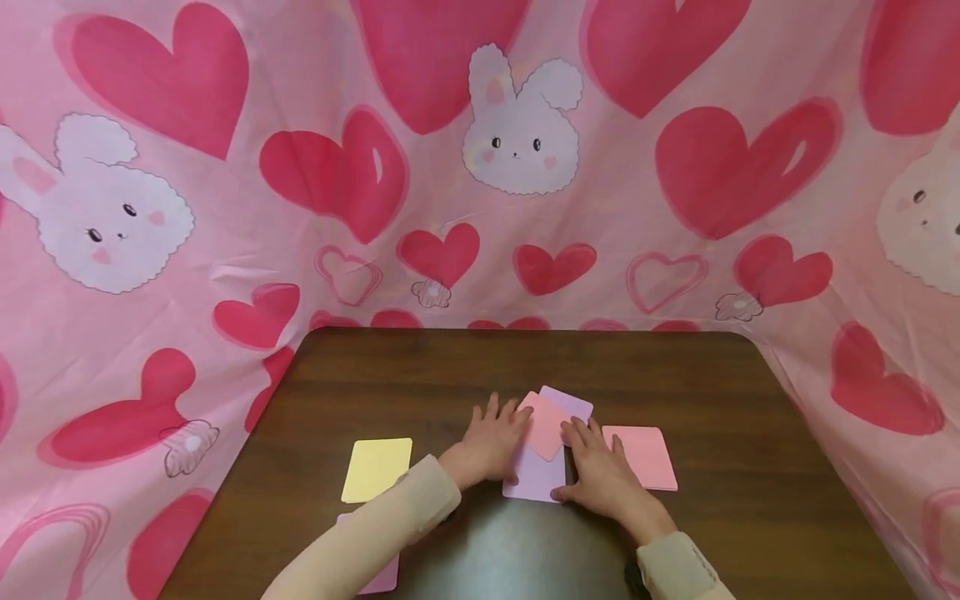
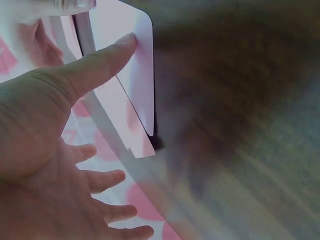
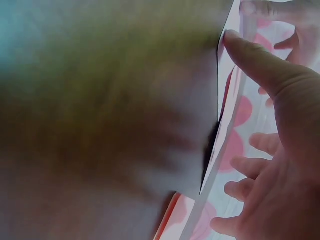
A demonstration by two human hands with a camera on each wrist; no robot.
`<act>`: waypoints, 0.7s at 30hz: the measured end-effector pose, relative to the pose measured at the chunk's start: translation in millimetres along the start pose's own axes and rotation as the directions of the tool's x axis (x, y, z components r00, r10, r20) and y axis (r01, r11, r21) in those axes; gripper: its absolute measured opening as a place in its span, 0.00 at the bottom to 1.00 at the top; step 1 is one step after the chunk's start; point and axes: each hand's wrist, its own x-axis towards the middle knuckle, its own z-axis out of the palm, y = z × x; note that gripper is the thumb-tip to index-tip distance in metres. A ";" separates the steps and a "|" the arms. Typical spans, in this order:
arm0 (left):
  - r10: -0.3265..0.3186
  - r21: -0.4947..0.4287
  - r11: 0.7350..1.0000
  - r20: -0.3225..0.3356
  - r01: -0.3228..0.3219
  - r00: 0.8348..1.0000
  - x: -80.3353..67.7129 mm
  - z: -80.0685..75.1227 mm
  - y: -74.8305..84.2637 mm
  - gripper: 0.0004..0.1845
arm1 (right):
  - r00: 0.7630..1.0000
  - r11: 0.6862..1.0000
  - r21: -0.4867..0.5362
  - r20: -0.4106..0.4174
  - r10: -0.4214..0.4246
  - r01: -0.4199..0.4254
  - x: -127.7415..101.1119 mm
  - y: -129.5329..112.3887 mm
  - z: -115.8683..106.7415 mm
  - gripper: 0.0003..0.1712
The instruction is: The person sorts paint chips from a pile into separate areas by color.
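Left hand (image 1: 491,442) spread at nine o'clock of two purple cards (image 1: 538,477), right hand (image 1: 606,473) spread at three, thumbs touching purple, pink card (image 1: 545,429) lying across both, yellow card (image 1: 377,468) farther toward nine.

The left hand (image 1: 490,443) and right hand (image 1: 606,477) touch opposite sides of overlapping purple cards (image 1: 538,479), a pink card (image 1: 547,427) lying on them between the hands. Pink cards (image 1: 649,458) lie just right of the right hand; a yellow card (image 1: 378,467) lies left of the left hand.
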 end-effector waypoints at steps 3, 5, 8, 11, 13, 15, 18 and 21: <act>0.003 0.017 1.000 0.000 -0.003 1.000 -10.0 4.5 -0.5 0.61 | 1.000 1.000 -0.010 0.015 -0.014 0.015 -7.2 -5.3 2.7 0.63; 0.001 0.010 1.000 0.007 -0.001 1.000 -17.4 7.9 -1.2 0.62 | 0.999 1.000 -0.015 0.023 -0.026 0.027 -12.3 -8.9 3.7 0.64; 0.005 -0.008 1.000 0.007 -0.005 1.000 -28.2 11.9 -1.5 0.60 | 0.998 0.998 -0.026 0.023 -0.058 0.059 -20.3 -13.8 5.2 0.64; 0.031 0.005 1.000 -0.034 -0.031 0.999 -37.7 16.2 -1.6 0.53 | 0.992 0.992 -0.009 0.002 -0.122 0.122 -25.8 -17.4 7.4 0.62; 0.054 0.031 0.998 -0.066 -0.052 0.996 -43.4 19.0 -1.9 0.48 | 0.983 0.983 0.013 -0.016 -0.180 0.181 -27.8 -19.3 9.5 0.58; 0.076 0.042 0.997 -0.088 -0.072 0.993 -47.3 22.8 -2.9 0.44 | 0.968 0.969 0.019 -0.037 -0.247 0.248 -29.2 -20.5 13.1 0.52; 0.085 0.022 0.996 -0.079 -0.084 0.993 -50.8 26.8 -5.0 0.42 | 0.943 0.944 0.003 -0.053 -0.329 0.329 -30.5 -21.7 18.3 0.42; 0.082 -0.027 0.996 -0.050 -0.083 0.995 -52.5 29.1 -6.5 0.39 | 0.934 0.935 -0.029 -0.040 -0.354 0.353 -31.7 -21.5 20.4 0.41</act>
